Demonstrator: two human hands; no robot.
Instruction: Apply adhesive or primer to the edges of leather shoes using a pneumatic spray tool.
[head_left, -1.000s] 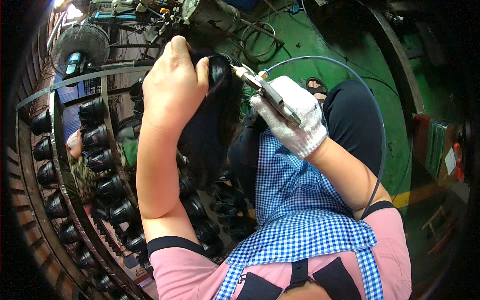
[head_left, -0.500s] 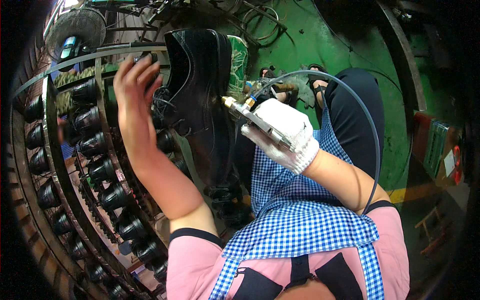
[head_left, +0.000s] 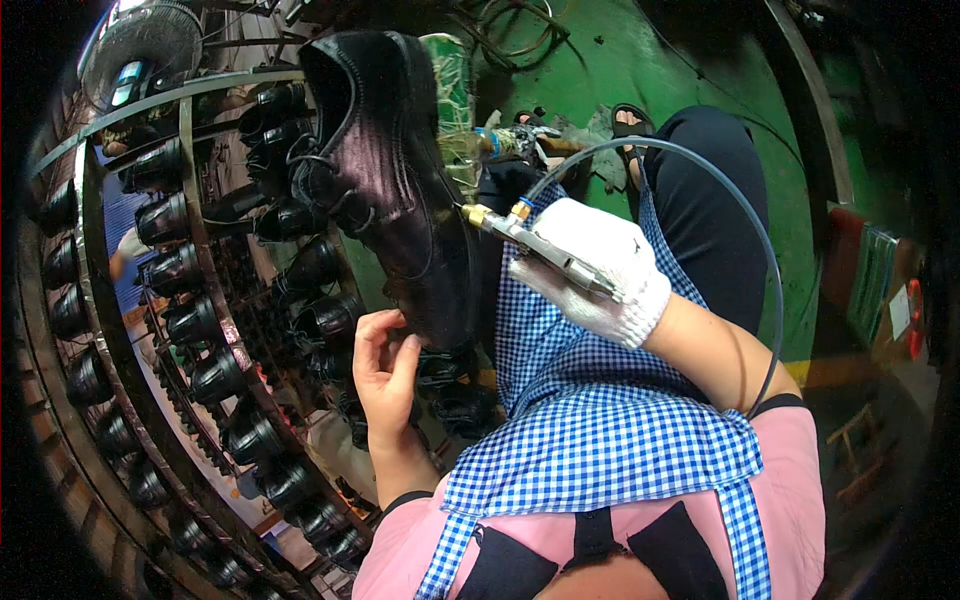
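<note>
A black lace-up leather shoe (head_left: 375, 170) is up at the centre left, its toe pointing down toward me and its sole side to the right. My left hand (head_left: 388, 370), bare, is at the toe; its fingertips meet or nearly meet the leather, and the loosely bent fingers stand apart from the thumb. In a white knit glove, my right hand (head_left: 595, 265) wraps around a small metal spray gun (head_left: 550, 257) with a brass nozzle. That nozzle points left, close to the shoe's sole edge. A clear hose (head_left: 735, 205) loops from the gun past my right arm.
Racks with metal rails (head_left: 215, 290) at the left hold several black shoes (head_left: 190, 320). Beside the shoe stands a green support (head_left: 452, 100) wrapped in pale strands. A fan (head_left: 140, 55) is at the far left; a coiled cable (head_left: 500, 35) lies on the green floor (head_left: 600, 60).
My left hand has dropped from beside the shoe's laces to its toe. The shoe has shifted slightly left and turned, showing more of its upper. My right hand and spray gun moved slightly right.
</note>
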